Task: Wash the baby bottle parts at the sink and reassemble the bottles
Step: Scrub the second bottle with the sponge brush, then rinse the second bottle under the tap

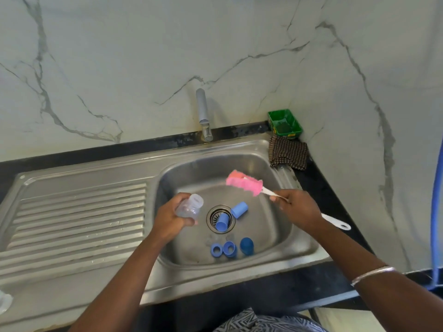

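The steel sink (pixel 239 164) sits in a dark worktop (pixel 318 188). Both forearms reach in over its front rim. The left hand (pixel 167 221) is held above the basin's left side, fingers curled round a clear bottle (pixel 189 207) tilted with its open neck up and to the right. The right hand (pixel 297 209) grips the white handle of a bottle brush (pixel 244 183), its pink head aimed toward the bottle but apart from it. Blue caps (pixel 239 209) and rings (pixel 217 250) lie on the basin floor around the drain (pixel 213 216).
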A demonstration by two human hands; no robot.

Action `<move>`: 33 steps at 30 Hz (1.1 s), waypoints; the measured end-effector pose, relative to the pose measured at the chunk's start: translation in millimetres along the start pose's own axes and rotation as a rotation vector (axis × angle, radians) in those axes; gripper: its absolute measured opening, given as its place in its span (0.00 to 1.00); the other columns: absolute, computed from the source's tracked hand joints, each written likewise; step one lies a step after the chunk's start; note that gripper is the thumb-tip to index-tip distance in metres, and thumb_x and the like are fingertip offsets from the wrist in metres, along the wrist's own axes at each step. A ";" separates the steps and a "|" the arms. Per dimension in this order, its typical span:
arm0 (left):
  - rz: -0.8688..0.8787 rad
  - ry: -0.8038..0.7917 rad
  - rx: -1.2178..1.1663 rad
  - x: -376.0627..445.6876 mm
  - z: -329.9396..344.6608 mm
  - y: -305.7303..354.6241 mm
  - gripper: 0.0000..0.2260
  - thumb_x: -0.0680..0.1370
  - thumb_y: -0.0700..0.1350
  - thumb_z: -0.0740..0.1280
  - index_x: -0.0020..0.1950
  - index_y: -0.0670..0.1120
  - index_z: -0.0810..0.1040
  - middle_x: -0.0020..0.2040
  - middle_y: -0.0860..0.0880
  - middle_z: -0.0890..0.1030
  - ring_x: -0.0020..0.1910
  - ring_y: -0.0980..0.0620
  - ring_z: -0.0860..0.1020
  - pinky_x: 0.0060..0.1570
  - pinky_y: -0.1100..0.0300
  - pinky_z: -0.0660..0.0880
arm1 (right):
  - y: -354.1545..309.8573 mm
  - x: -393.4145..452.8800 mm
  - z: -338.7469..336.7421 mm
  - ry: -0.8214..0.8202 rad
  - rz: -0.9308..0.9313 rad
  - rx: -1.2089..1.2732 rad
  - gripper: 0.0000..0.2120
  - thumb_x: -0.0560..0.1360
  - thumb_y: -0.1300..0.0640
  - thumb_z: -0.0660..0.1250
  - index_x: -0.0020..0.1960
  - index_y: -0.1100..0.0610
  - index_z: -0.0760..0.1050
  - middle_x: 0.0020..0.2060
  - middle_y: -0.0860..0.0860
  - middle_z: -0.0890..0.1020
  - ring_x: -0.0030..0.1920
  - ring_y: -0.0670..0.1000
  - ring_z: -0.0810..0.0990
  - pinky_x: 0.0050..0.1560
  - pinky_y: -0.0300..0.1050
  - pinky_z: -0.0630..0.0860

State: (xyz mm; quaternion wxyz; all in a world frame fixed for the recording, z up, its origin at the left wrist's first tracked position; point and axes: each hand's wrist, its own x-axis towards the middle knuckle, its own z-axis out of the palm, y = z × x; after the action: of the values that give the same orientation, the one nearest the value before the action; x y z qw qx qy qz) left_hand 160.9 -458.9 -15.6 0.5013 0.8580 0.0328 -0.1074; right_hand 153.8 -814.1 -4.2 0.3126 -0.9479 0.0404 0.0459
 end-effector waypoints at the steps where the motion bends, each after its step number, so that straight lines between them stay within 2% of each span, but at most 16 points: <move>1: -0.010 0.006 -0.006 -1.2 3.7 -0.9 0.28 0.57 0.47 0.79 0.53 0.65 0.76 0.52 0.60 0.82 0.53 0.58 0.79 0.51 0.60 0.74 | 7.8 5.0 -1.5 0.022 0.022 0.016 0.08 0.79 0.48 0.67 0.53 0.47 0.84 0.36 0.46 0.82 0.40 0.51 0.81 0.39 0.44 0.72; 3: -0.026 0.021 -0.024 -0.9 15.6 1.9 0.28 0.59 0.47 0.81 0.54 0.64 0.76 0.52 0.60 0.83 0.53 0.60 0.79 0.50 0.62 0.74 | 18.8 16.6 -3.3 0.089 0.069 0.025 0.09 0.80 0.51 0.67 0.51 0.53 0.84 0.37 0.49 0.81 0.40 0.53 0.80 0.41 0.48 0.75; 6: -0.040 0.039 -0.072 3.4 37.8 11.9 0.28 0.62 0.44 0.83 0.54 0.61 0.75 0.52 0.58 0.82 0.52 0.61 0.79 0.46 0.68 0.74 | 26.7 33.3 -3.7 0.232 0.160 0.018 0.10 0.80 0.54 0.66 0.54 0.59 0.83 0.45 0.58 0.82 0.46 0.60 0.81 0.47 0.51 0.75; 9: -0.048 0.037 -0.128 7.9 61.9 20.0 0.28 0.63 0.42 0.83 0.57 0.56 0.74 0.53 0.55 0.82 0.53 0.56 0.80 0.51 0.59 0.78 | 30.5 48.8 -6.7 0.335 0.212 0.015 0.10 0.80 0.58 0.66 0.53 0.63 0.82 0.45 0.62 0.82 0.47 0.65 0.80 0.46 0.52 0.73; 11: -0.047 0.038 -0.149 10.9 76.4 24.0 0.28 0.64 0.41 0.83 0.57 0.55 0.74 0.53 0.54 0.82 0.54 0.55 0.80 0.53 0.56 0.79 | 32.8 58.4 -9.7 0.349 0.238 -0.004 0.11 0.80 0.59 0.65 0.54 0.64 0.82 0.45 0.63 0.82 0.48 0.66 0.79 0.47 0.53 0.73; 14: -0.044 0.035 -0.171 16.6 92.5 28.4 0.27 0.64 0.41 0.82 0.55 0.57 0.74 0.52 0.55 0.82 0.53 0.55 0.81 0.52 0.58 0.79 | 37.5 69.1 -11.9 0.354 0.241 -0.014 0.09 0.79 0.60 0.65 0.54 0.63 0.81 0.45 0.63 0.83 0.47 0.65 0.80 0.46 0.53 0.73; 17: -0.045 0.027 -0.177 22.1 100.2 33.1 0.27 0.64 0.44 0.83 0.55 0.59 0.73 0.51 0.59 0.81 0.52 0.62 0.80 0.48 0.65 0.77 | 41.6 76.2 -12.8 0.402 0.264 0.038 0.07 0.79 0.61 0.66 0.54 0.61 0.81 0.45 0.61 0.84 0.47 0.64 0.80 0.46 0.52 0.74; 21: -0.041 0.032 -0.174 29.9 103.0 38.9 0.27 0.64 0.46 0.82 0.54 0.64 0.73 0.51 0.67 0.80 0.50 0.67 0.79 0.42 0.70 0.76 | 55.0 84.6 -15.8 0.394 0.290 -0.039 0.09 0.80 0.62 0.64 0.54 0.65 0.80 0.46 0.64 0.83 0.47 0.66 0.79 0.47 0.54 0.73; 26: -0.047 0.059 -0.185 42.5 103.0 39.1 0.27 0.64 0.46 0.82 0.54 0.64 0.73 0.50 0.67 0.80 0.49 0.67 0.79 0.42 0.66 0.77 | 61.9 87.0 -15.9 0.384 0.311 -0.219 0.11 0.80 0.60 0.63 0.53 0.67 0.80 0.44 0.67 0.79 0.49 0.65 0.74 0.49 0.54 0.64; 30: -0.066 0.093 -0.192 54.5 100.5 42.0 0.26 0.65 0.45 0.82 0.51 0.66 0.72 0.48 0.66 0.80 0.46 0.65 0.80 0.39 0.67 0.77 | 43.1 84.9 -14.3 0.459 0.247 -0.354 0.18 0.76 0.55 0.68 0.63 0.63 0.75 0.53 0.64 0.75 0.52 0.64 0.74 0.54 0.56 0.69; 33: -0.108 0.118 -0.210 66.2 96.4 43.9 0.24 0.66 0.44 0.81 0.50 0.62 0.71 0.47 0.59 0.81 0.46 0.59 0.81 0.40 0.62 0.79 | 19.9 91.2 -6.4 0.482 0.092 -0.411 0.22 0.73 0.54 0.69 0.65 0.58 0.76 0.55 0.62 0.76 0.52 0.63 0.74 0.54 0.55 0.71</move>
State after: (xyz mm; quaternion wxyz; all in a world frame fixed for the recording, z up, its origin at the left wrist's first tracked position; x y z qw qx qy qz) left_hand 218.1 -567.6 -38.2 0.5791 0.8025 0.1194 -0.0797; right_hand 242.7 -838.1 -21.0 0.0937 -0.9720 0.1460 -0.1585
